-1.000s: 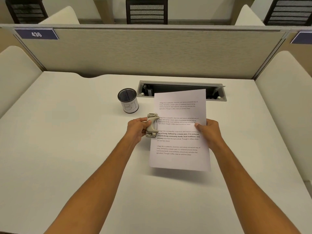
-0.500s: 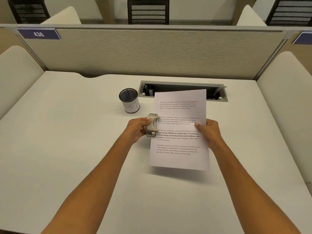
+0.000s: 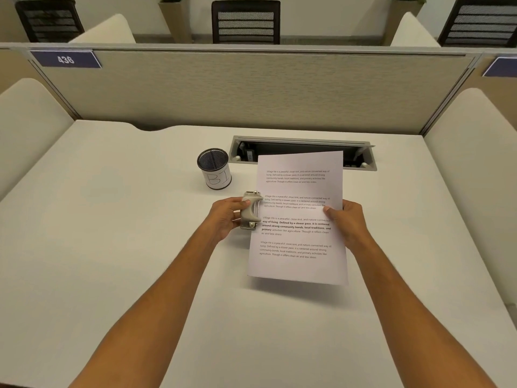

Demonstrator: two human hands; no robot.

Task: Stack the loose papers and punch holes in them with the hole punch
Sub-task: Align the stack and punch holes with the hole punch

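A stack of white printed papers (image 3: pixel 299 191) is held a little above the white desk (image 3: pixel 112 233), its near edge casting a shadow. My right hand (image 3: pixel 345 222) pinches the stack's right edge, thumb on top. A grey hole punch (image 3: pixel 250 210) sits against the middle of the stack's left edge, and the paper's edge lies in its slot. My left hand (image 3: pixel 225 217) grips the punch from the left, thumb on its top. How many sheets the stack has cannot be told.
A black mesh pen cup (image 3: pixel 214 168) with a white label stands just beyond my left hand. An open cable tray (image 3: pixel 305 148) is set into the desk behind the papers. A beige partition (image 3: pixel 251 88) closes the far side; padded panels flank the desk.
Hardly anything has moved: both hands keep their grips, and the punch stays on the papers' left edge. The view has shifted slightly.
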